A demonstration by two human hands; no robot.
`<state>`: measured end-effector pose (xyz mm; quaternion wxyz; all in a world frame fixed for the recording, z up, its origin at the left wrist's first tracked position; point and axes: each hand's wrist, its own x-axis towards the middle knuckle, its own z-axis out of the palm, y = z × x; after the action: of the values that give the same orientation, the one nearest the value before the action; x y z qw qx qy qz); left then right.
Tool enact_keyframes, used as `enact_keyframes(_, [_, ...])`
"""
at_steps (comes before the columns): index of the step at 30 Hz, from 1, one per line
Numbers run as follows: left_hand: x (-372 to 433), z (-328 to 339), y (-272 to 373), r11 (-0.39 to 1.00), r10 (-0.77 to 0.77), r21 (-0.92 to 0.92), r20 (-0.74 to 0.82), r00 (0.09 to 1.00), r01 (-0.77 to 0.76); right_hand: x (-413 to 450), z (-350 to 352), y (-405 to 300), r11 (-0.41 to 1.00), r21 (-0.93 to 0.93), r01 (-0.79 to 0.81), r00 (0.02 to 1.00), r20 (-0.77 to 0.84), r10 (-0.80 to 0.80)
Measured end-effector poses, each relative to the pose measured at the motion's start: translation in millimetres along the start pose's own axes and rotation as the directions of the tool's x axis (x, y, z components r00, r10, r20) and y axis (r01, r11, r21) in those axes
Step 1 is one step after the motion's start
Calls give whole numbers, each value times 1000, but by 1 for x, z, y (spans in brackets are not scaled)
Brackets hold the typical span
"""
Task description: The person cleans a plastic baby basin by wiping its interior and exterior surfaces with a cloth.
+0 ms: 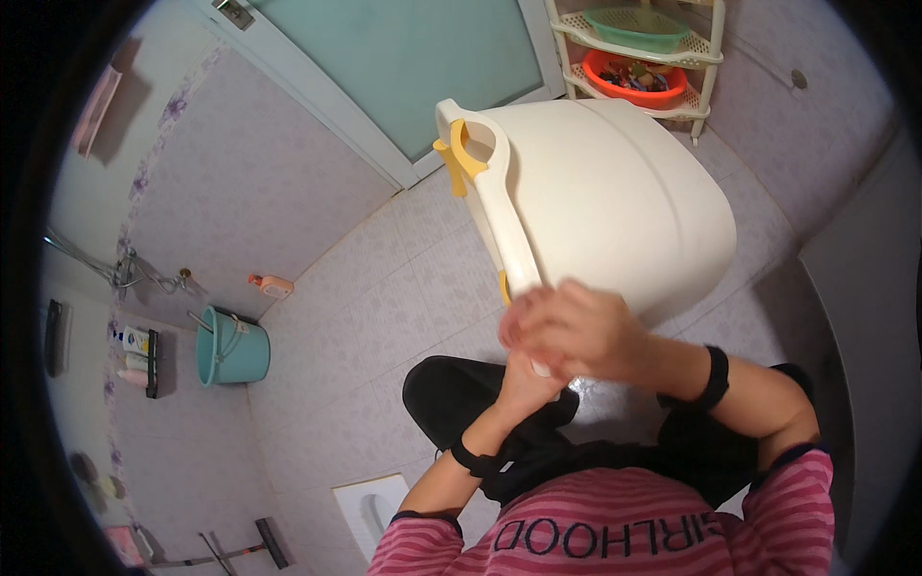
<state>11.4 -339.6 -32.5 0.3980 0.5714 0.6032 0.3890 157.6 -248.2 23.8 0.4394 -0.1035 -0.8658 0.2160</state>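
A large cream plastic tub stands tipped in front of me, its rim turned to the left. At the rim's far end is a looped handle with a yellow insert. My left hand is around the near end of the rim, where a small white piece shows beside the palm. My right hand overlaps it from the right, blurred. Its fingers bend over the left hand and the rim; its exact grip is hidden. A pinkish blur at the fingertips cannot be told apart from fingers.
A frosted glass door and a cream corner rack with a red basin lie beyond the tub. Left along the wall are a teal bucket, an orange bottle and a floor squeegee. A squat toilet is set in the tiled floor.
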Motion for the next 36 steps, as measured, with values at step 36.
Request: enact_keyframes(36, [35,-38,48,993,-59,98,-49,997,64,-104,-76,35,795,181,-580,601,-564,566])
